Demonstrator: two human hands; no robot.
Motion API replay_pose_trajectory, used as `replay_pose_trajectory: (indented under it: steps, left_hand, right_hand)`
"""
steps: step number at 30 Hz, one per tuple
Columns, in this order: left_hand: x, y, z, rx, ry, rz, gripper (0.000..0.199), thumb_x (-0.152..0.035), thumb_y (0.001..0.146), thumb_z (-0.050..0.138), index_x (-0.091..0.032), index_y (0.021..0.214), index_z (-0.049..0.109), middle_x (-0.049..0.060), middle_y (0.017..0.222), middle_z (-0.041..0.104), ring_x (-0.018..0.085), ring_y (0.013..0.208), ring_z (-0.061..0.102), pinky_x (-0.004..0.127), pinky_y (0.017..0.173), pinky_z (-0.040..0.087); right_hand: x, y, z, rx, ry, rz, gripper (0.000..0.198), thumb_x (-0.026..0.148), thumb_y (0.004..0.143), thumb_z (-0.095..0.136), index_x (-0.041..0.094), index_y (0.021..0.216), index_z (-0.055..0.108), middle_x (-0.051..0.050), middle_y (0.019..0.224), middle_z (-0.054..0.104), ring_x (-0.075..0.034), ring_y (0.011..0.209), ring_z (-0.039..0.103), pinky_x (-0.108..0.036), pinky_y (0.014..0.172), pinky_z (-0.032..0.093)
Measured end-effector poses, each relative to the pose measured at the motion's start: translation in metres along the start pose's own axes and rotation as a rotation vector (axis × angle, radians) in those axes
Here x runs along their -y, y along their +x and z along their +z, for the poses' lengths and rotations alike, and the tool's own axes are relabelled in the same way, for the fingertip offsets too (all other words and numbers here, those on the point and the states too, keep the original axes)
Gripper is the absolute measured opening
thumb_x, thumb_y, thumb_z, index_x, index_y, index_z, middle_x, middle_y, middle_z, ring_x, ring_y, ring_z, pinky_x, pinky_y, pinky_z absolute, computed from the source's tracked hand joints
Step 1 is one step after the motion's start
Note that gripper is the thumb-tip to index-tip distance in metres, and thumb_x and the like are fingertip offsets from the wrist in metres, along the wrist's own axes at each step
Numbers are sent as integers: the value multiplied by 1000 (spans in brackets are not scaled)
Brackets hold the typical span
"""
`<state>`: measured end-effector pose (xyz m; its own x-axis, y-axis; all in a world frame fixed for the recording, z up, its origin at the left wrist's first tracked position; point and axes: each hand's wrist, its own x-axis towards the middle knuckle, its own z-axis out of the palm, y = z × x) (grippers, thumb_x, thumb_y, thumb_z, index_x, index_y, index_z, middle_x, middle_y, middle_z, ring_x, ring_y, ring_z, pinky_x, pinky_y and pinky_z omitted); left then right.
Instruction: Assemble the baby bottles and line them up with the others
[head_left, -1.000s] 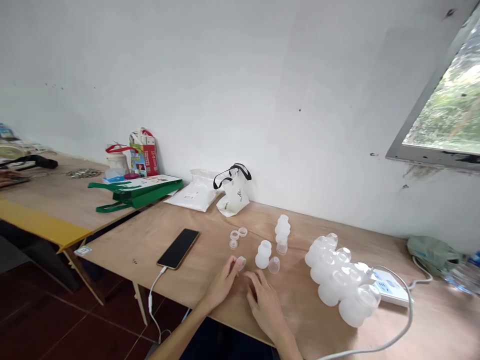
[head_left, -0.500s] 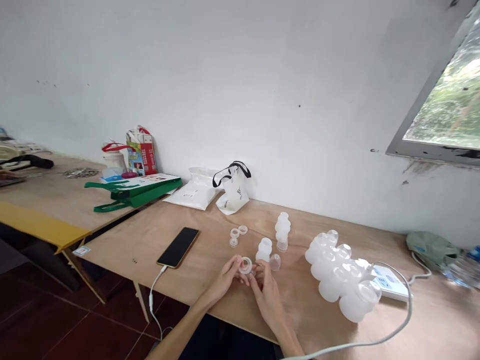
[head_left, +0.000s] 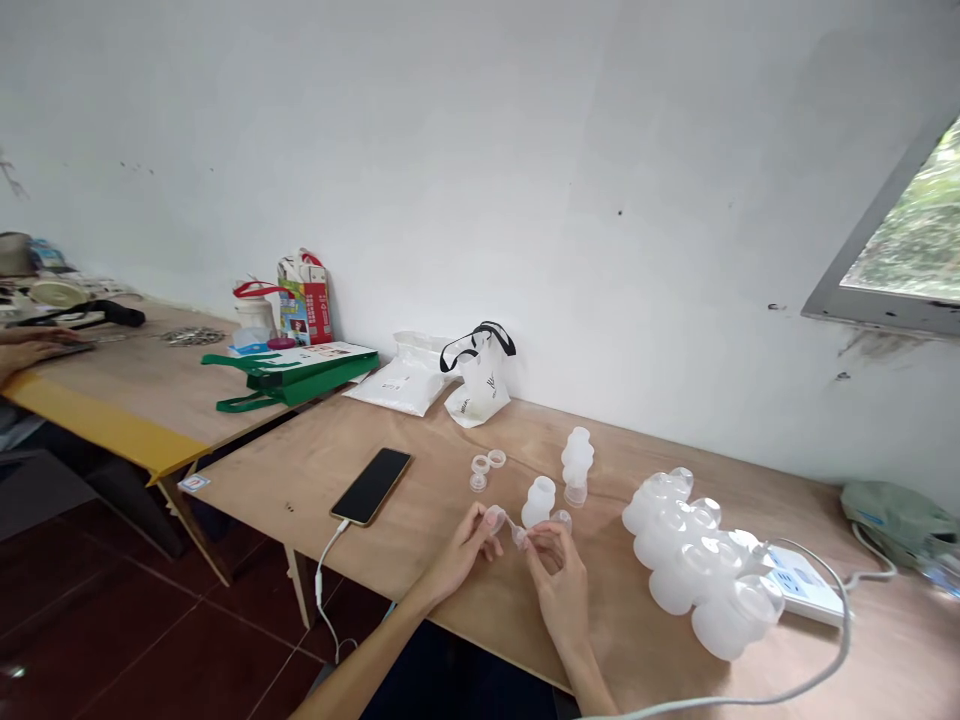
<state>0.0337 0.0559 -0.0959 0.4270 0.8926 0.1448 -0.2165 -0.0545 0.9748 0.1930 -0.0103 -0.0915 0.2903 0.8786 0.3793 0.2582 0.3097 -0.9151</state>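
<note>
Between the fingertips of my left hand (head_left: 466, 550) is a translucent bottle collar ring (head_left: 494, 518), held tilted above the table's front part. My right hand (head_left: 561, 575) pinches a small clear nipple-like piece (head_left: 519, 538) just right of the ring. A thin strip seems to span the two, but I cannot tell if they are joined. Behind my right fingers stands a frosted white bottle (head_left: 538, 503), with a clear dome cap (head_left: 562, 520) beside it, partly hidden. Further back are a wavy white bottle (head_left: 577, 455) and several loose collar rings (head_left: 480, 465).
A group of white bottles with clear domes (head_left: 697, 560) stands at right, beside a white box (head_left: 806, 585) and a grey cable (head_left: 844, 650). A charging phone (head_left: 371, 486) lies left. Bags (head_left: 480, 385) line the wall. Another person's hand (head_left: 34, 350) rests on the far-left table.
My hands have moved slightly apart. The ring has turned from facing up to tilted, and the small clear piece now shows in my right fingertips. The view has shifted a little left.
</note>
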Motion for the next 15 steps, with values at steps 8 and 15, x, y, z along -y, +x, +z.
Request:
replay_pose_trajectory:
  steps: [8, 15]
  left_hand:
    - [-14, -9, 4, 118, 163, 26, 49, -67, 98, 56, -19, 97, 57, 1, 86, 63, 18, 81, 60, 28, 77, 46]
    - [-20, -10, 7, 140, 143, 35, 45, -62, 98, 59, -18, 96, 60, 1, 84, 62, 18, 78, 60, 27, 73, 46]
  right_hand:
    - [7, -4, 4, 126, -21, -23, 26, 47, 99, 61, 22, 93, 65, -5, 89, 73, -22, 83, 70, -34, 81, 56]
    - [6, -5, 2, 69, -33, -131, 22, 38, 102, 56, 23, 88, 62, -2, 86, 66, -19, 83, 67, -31, 80, 56]
